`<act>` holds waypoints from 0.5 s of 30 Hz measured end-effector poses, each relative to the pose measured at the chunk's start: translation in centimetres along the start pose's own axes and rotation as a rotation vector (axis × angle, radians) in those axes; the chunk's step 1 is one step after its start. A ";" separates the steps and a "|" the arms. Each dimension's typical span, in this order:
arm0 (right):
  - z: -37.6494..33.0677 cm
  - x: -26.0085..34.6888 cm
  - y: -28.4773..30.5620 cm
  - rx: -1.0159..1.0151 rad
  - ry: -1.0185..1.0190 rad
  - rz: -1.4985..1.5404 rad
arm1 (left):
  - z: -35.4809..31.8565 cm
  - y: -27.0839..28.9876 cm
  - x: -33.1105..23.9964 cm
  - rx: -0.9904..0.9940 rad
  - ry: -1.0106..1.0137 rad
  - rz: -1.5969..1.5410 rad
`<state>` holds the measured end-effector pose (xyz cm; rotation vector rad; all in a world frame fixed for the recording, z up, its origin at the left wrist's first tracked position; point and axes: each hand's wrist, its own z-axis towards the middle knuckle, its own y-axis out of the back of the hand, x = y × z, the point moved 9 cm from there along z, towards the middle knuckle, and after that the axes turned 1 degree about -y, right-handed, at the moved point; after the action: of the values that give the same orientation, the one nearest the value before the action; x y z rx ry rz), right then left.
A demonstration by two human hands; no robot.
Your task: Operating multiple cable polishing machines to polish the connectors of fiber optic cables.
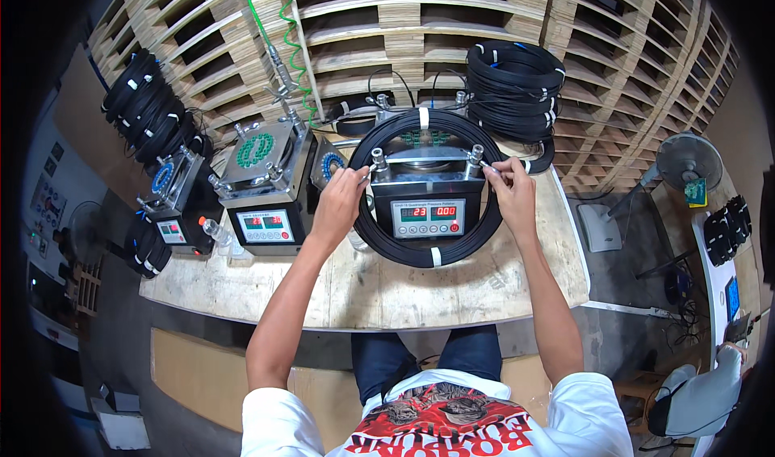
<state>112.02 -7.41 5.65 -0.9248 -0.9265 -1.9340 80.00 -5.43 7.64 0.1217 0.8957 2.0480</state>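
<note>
A polishing machine (428, 190) with a black body and steel top stands in front of me, its red and green display (427, 218) lit. A black cable coil (440, 257), bound with white ties, rings it. My left hand (342, 203) has its fingertips pinched beside the left corner post (378, 160). By the right corner post (476, 157), my right hand (514, 192) pinches in the same way. Both hands are close to small metal parts at these posts; what exactly sits between the fingertips is too small to make out. Green dotted pieces partly show above the plate.
Two similar machines (262, 186) (173, 203) stand to the left, near a small clear bottle (215, 231). Stacked black cable coils (515, 85) are at the back right, more coils (145, 106) at far left. Wooden pallets (420, 29) wall the back. A person (702, 400) sits at right.
</note>
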 end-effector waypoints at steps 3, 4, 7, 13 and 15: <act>0.4 -1.3 -0.2 0.056 -0.108 0.143 | 0.1 -0.4 -0.7 0.113 -0.235 0.317; 0.7 -1.9 -0.6 0.106 -0.166 0.216 | 0.1 -0.3 -0.6 0.111 -0.236 0.314; 2.1 -2.1 0.4 0.188 -0.218 0.274 | 0.6 1.1 -0.1 0.025 -0.125 0.038; 9.4 -7.7 3.0 0.157 -0.258 0.223 | -2.3 -3.4 10.7 -0.312 0.779 -0.953; 12.0 -9.8 1.3 0.206 -0.337 0.173 | 0.0 -5.6 13.1 -0.238 0.805 -0.864</act>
<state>120.60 5.41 3.36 -1.1864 -1.1728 -1.5310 75.81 6.45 1.00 -1.0978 0.9172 1.3182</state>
